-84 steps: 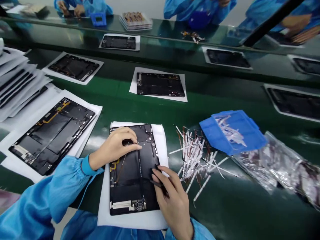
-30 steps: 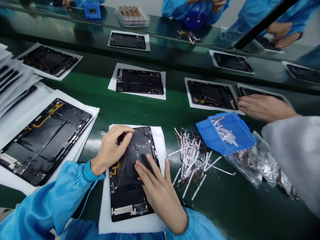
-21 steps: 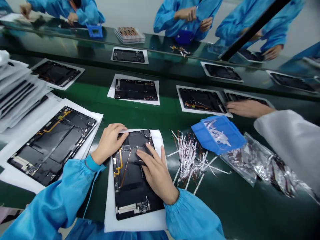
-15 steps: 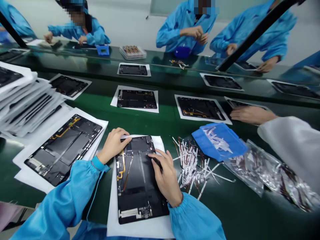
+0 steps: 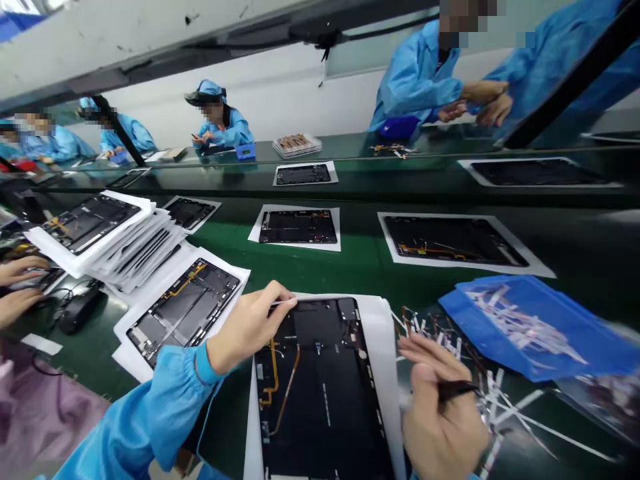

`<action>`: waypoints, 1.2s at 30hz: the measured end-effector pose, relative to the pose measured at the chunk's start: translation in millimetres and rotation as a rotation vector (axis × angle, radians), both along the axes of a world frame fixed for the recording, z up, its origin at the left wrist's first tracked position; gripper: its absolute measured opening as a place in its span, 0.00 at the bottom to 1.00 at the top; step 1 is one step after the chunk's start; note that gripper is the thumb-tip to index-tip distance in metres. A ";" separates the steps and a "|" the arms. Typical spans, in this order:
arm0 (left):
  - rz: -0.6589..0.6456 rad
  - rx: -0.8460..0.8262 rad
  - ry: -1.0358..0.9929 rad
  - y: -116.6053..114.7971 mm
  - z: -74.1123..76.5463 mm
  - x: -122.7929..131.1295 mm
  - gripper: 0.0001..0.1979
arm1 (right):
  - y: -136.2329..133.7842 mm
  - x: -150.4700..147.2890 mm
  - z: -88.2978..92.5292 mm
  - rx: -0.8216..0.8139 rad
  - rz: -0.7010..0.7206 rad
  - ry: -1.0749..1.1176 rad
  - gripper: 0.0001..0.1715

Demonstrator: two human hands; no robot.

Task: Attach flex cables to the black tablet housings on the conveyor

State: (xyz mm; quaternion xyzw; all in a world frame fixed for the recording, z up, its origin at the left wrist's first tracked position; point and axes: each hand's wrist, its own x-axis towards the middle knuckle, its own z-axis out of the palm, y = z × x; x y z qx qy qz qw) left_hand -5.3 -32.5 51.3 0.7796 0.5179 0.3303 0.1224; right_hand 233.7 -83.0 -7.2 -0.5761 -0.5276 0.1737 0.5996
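Observation:
An open tablet housing (image 5: 320, 393), black inside with orange flex cables along its left side, lies before me on white paper (image 5: 383, 333). My left hand (image 5: 253, 327) holds its upper left corner between thumb and fingers. To the right of the housing, my right hand (image 5: 443, 413) is closed around a slim black tool (image 5: 456, 389), its tip hidden. That hand is above a loose pile of white and brown strips (image 5: 493, 393). Another opened tablet housing (image 5: 187, 307) rests on paper to the left.
A blue tray (image 5: 540, 327) with white strips stands right of the pile. A stack of papers and housings (image 5: 145, 253) rises at left, near a co-worker's hands (image 5: 20, 287). More housings (image 5: 300, 227) lie along the bench; co-workers sit opposite.
My right hand has moved off the housing to the right, still with the black tool. My left hand stays at the corner. The view has shifted; the grey-sleeved arm at right is gone.

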 end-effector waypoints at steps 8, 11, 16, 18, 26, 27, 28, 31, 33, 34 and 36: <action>-0.030 0.093 0.050 14.8 -29.7 -2.2 0.08 | 4.1 1.3 -8.3 -0.009 0.149 -0.162 0.12; -0.024 0.064 -0.010 16.9 -32.9 -7.0 0.06 | 4.3 1.0 -9.3 -0.017 0.130 -0.147 0.12; -0.024 -0.020 -0.094 11.3 -11.7 -5.6 0.06 | 3.1 1.0 -2.0 -0.068 0.035 -0.016 0.14; 0.006 -0.018 -0.123 1.9 7.9 -4.1 0.04 | 4.0 2.4 1.9 -0.064 -0.013 0.021 0.14; 0.581 0.356 -0.048 40.1 116.4 -103.7 0.08 | 10.4 8.3 4.4 -0.078 -0.074 0.044 0.18; 0.622 0.395 -0.060 61.3 123.9 -125.0 0.07 | 10.8 8.0 2.4 -0.083 -0.073 0.046 0.18; 0.655 0.421 -0.074 84.3 129.0 -144.9 0.05 | 11.3 7.6 0.0 -0.090 -0.071 0.043 0.18; 0.736 0.468 -0.087 150.4 132.8 -189.4 0.01 | 15.3 7.0 -8.3 -0.081 -0.067 -0.009 0.17; 0.789 0.493 -0.082 183.5 128.8 -206.6 0.04 | 19.1 7.8 -12.0 -0.079 -0.054 -0.053 0.18; 0.814 0.502 -0.082 195.6 125.7 -212.9 0.05 | 20.8 8.4 -12.2 -0.100 -0.029 -0.073 0.18; 0.857 0.517 -0.093 211.9 118.2 -223.5 0.07 | 23.0 9.2 -8.0 -0.168 0.050 -0.106 0.18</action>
